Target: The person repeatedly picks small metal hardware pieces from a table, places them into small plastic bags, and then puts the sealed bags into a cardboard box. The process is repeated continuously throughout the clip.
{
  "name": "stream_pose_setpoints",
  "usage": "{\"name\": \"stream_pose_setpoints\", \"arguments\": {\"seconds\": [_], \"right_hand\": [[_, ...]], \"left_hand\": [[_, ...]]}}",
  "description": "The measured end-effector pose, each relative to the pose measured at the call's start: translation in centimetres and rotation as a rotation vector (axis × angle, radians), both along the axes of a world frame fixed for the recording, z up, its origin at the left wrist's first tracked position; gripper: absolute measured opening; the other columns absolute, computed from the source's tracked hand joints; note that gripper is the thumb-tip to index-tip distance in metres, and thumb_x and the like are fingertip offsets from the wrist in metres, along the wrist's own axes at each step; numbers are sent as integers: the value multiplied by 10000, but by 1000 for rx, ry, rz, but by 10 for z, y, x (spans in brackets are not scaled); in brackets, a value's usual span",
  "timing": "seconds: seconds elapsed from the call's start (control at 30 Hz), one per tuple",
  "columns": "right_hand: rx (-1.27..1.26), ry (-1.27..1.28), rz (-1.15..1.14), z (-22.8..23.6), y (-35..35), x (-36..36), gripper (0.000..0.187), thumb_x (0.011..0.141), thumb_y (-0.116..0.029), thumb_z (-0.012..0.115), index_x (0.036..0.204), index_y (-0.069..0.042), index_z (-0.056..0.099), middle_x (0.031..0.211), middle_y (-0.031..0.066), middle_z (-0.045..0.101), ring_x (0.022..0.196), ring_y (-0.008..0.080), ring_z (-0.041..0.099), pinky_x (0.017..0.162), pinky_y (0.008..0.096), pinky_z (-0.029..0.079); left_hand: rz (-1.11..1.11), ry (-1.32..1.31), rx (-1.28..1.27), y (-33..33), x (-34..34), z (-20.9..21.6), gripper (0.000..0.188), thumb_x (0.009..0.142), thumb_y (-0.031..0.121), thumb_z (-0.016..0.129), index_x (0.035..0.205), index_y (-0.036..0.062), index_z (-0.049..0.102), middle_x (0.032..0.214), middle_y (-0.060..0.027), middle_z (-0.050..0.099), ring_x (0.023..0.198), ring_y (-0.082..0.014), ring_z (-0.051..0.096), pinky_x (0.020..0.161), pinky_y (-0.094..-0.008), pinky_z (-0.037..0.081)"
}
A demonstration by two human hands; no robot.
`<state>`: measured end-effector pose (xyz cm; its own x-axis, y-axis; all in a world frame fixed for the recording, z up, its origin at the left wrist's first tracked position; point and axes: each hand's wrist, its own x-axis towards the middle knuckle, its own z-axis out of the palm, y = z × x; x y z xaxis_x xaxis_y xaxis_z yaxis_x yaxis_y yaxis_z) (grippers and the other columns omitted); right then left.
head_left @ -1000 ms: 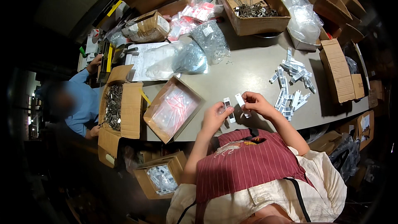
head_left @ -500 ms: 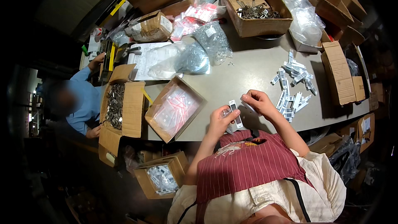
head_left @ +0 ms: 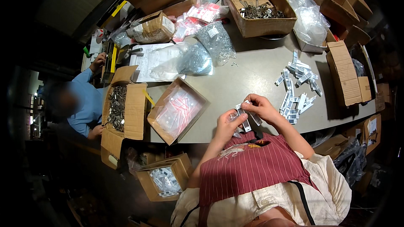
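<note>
In front of my chest my two hands are close together. My left hand (head_left: 226,127) grips a small clear plastic bag (head_left: 233,117) and a narrow white strip-shaped part with a dark middle (head_left: 246,125). My right hand (head_left: 263,110) is closed on a second narrow white-and-grey part (head_left: 256,119), held alongside the first; its fingertips reach the upper end of the left hand's part. To the right, a loose pile of similar white-and-grey parts (head_left: 304,75) lies on the table. Fingers hide some of the held parts.
A box of flat bags with red edges (head_left: 179,111) stands left on the table (head_left: 248,67). Beside it, an open carton holds metal pieces (head_left: 117,108); another metal-filled box (head_left: 261,27) is at the back. A lower box (head_left: 182,164) holds bagged parts. A co-worker in blue (head_left: 86,101) is at left.
My right hand has moved left and down, bringing its part against the one in my left hand. The co-worker's hand at the far left has shifted slightly.
</note>
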<state>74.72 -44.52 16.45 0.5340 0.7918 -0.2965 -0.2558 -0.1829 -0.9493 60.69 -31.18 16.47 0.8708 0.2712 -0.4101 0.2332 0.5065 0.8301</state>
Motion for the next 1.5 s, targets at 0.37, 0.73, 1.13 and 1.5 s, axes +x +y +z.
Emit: {"name": "stream_pose_setpoints", "arguments": {"seconds": [0.37, 0.73, 1.13, 1.5], "right_hand": [[123, 17, -128, -11, 10, -12, 279, 943, -292, 737, 971, -26, 657, 835, 37, 678, 717, 89, 627, 607, 257, 493], [-24, -236, 69, 7, 2, 4, 281, 944, -282, 724, 879, -12, 682, 711, 26, 651, 631, 65, 589, 534, 254, 437], [453, -626, -186, 84, 25, 16, 104, 921, -90, 676, 940, 12, 676, 865, 83, 645, 787, 178, 610, 714, 301, 472], [499, -591, -62, 69, 21, 13, 129, 946, -103, 666, 985, 20, 668, 906, 86, 652, 826, 176, 615, 736, 298, 476]], "left_hand": [[29, -45, 54, -5, 4, -10, 209, 941, 231, 759, 975, 37, 689, 718, 33, 626, 591, -25, 503, 515, -199, 354], [-123, -84, 16, 3, 2, -8, 326, 895, 129, 789, 1151, -9, 642, 970, -16, 670, 858, -88, 630, 757, -235, 506], [-362, -142, -67, 8, 19, 41, 603, 789, 112, 833, 1307, -18, 552, 1182, -86, 631, 1122, -188, 595, 981, -330, 480], [-236, -100, -369, 2, 19, 38, 473, 830, 9, 768, 1262, -17, 578, 1143, -95, 641, 1074, -196, 636, 929, -316, 513]]}}
